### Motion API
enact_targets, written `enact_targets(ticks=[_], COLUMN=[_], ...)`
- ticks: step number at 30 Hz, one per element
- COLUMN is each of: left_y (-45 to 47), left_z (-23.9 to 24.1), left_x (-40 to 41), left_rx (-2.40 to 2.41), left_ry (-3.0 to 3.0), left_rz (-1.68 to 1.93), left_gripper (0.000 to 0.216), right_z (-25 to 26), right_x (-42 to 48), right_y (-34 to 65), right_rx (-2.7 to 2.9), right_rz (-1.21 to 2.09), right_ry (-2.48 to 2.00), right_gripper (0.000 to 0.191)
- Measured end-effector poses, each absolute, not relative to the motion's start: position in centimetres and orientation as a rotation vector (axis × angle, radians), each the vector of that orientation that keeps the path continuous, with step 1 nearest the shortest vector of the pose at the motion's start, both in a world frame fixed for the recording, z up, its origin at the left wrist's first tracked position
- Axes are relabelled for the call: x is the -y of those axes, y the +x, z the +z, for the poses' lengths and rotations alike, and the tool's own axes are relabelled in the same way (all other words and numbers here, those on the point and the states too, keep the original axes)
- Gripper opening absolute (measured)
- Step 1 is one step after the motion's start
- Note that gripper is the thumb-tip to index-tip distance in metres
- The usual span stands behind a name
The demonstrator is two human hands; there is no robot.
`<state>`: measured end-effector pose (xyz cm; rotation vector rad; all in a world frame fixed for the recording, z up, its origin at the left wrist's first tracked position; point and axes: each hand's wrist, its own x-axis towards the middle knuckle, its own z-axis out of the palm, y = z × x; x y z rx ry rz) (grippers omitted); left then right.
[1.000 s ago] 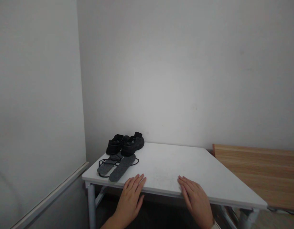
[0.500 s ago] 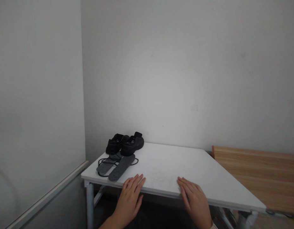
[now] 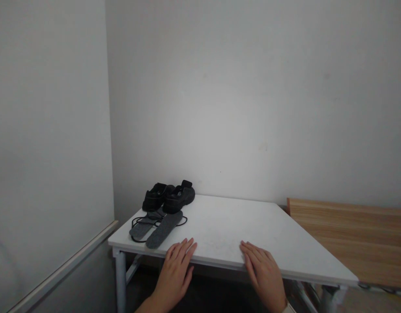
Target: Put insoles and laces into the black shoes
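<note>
My left hand (image 3: pixel 177 271) rests flat at the front edge of the white table (image 3: pixel 229 221), fingers stretched out and holding nothing. Farther right, my right hand (image 3: pixel 263 274) lies on the same edge, its fingers extended and also without anything in them. Just beyond my left hand is a grey insole (image 3: pixel 164 230). A second grey insole (image 3: pixel 140 229) lies left of it, partly covered by black shoelaces (image 3: pixel 184 221). Behind the insoles stand two black shoes, a left one (image 3: pixel 154 199) and a right one (image 3: pixel 179 199), side by side.
A wall (image 3: pixel 233 108) rises behind the table, and another wall (image 3: pixel 47 130) with a pale ledge (image 3: pixel 73 261) runs along the left. Wood-grain boarding (image 3: pixel 350 243) lies beyond the table's right edge. Table legs (image 3: pixel 120 280) show below.
The view has shifted very slightly, so everything sits a little farther left. Both hands keep their places on the table edge; the shoes and insoles have not moved.
</note>
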<state>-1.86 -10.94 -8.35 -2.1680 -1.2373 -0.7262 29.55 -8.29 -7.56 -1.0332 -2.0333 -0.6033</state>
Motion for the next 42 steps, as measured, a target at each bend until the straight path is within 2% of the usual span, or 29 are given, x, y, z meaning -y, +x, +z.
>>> enact_targets(ticks=[42], left_y=[-1.74], left_z=[-8.50], left_x=[10.95], left_rx=[1.213], left_ry=[-2.146], left_rz=[-0.766], left_gripper=[0.065], right_z=[-7.51], right_x=[8.38], right_y=[29.58], right_rx=[2.020], right_rz=[-0.611], right_ry=[-1.025], right_gripper=[0.030])
